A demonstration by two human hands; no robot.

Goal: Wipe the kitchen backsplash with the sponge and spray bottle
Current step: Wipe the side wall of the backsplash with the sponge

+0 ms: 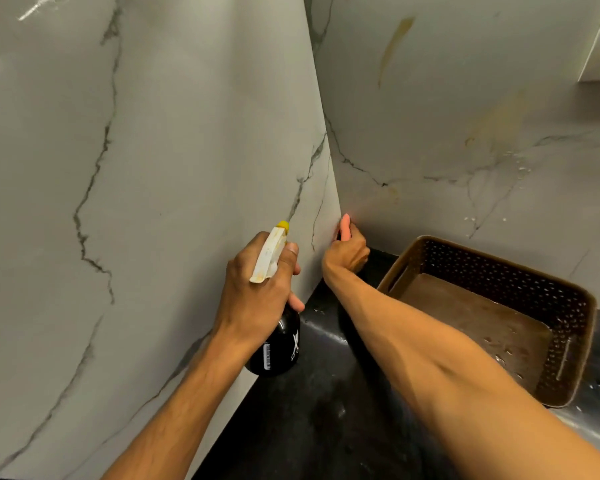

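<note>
Low in the centre of the frame, above the dark counter (326,417), the left hand (257,282) is wrapping curled fingers round the neck of the spray bottle (281,344). Its long axis is running from lower centre up toward the wall corner, with the yellow nozzle (282,226) leading.

Just right of it and further in, the right hand (345,252) is closing round what looks like the sponge (345,221). Only a pink tip is showing, pressed low into the corner of the backsplash (447,188).

A brown basket (492,252) is sitting at right, near that hand.

The yellowish streak (395,39) is lying well above and right of the sponge, so the right hand, being nearer, would probably be wiping upward and rightward.
</note>
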